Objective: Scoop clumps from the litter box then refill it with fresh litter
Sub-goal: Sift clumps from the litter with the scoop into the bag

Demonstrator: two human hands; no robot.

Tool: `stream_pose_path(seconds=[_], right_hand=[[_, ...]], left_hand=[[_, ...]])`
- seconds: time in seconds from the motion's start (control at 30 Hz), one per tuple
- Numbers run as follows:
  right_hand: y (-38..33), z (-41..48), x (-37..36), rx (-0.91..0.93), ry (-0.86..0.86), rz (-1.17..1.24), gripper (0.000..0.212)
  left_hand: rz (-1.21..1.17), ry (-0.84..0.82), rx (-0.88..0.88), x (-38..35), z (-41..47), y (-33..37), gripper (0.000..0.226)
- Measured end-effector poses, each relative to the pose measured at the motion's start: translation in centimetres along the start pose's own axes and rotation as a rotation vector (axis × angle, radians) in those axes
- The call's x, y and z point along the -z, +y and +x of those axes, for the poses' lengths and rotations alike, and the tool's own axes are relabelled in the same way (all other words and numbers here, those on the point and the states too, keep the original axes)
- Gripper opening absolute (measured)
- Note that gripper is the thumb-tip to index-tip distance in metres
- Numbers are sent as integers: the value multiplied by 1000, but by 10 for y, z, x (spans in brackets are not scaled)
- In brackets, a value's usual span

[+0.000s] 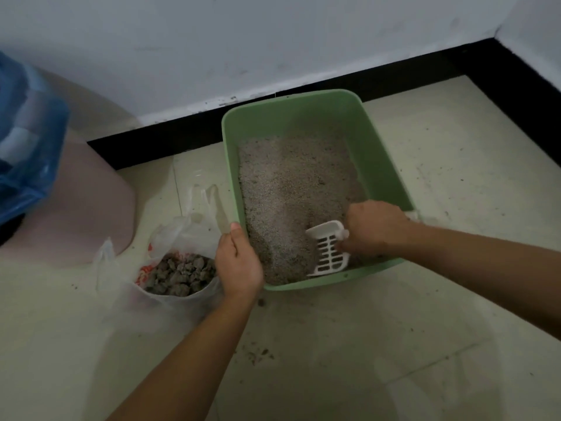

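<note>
Green litter box sits on the floor. The left hand grips its near left edge to keep it still. The right hand holds the white scoop low in the near right corner. Far litter lies open for digging. The bag of clumps waits just left.

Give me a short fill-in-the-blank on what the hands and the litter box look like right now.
The right hand holds the white ____ in the litter. The left hand grips the rim of the ____ litter box. The dark clumps lie in a plastic ____ left of the box.
Missing words: scoop; green; bag.
</note>
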State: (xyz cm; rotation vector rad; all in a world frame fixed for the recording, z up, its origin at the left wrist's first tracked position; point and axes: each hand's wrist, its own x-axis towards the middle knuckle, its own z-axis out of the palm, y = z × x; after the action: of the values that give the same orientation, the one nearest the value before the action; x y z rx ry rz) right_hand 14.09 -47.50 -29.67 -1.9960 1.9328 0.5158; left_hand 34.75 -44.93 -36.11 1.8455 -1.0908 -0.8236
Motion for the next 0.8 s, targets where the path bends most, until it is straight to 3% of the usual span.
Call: stream_pose_path(seconds=[0.17, 0.37, 0.57, 0.8], right_hand=[[-33, 3, -36, -17, -33, 275, 41], [-40, 18, -45, -198, -24, 491, 39], [-68, 44, -45, -386, 116, 736, 37], [-72, 43, -43, -313, -26, 905, 30]], left_hand=[[-42, 11, -2, -2, 1, -3, 48], [-69, 13, -16, -2, 0, -5, 47], [-63, 14, 1, -1, -1, -3, 47], [-71, 33, -59, -2, 1, -8, 46]])
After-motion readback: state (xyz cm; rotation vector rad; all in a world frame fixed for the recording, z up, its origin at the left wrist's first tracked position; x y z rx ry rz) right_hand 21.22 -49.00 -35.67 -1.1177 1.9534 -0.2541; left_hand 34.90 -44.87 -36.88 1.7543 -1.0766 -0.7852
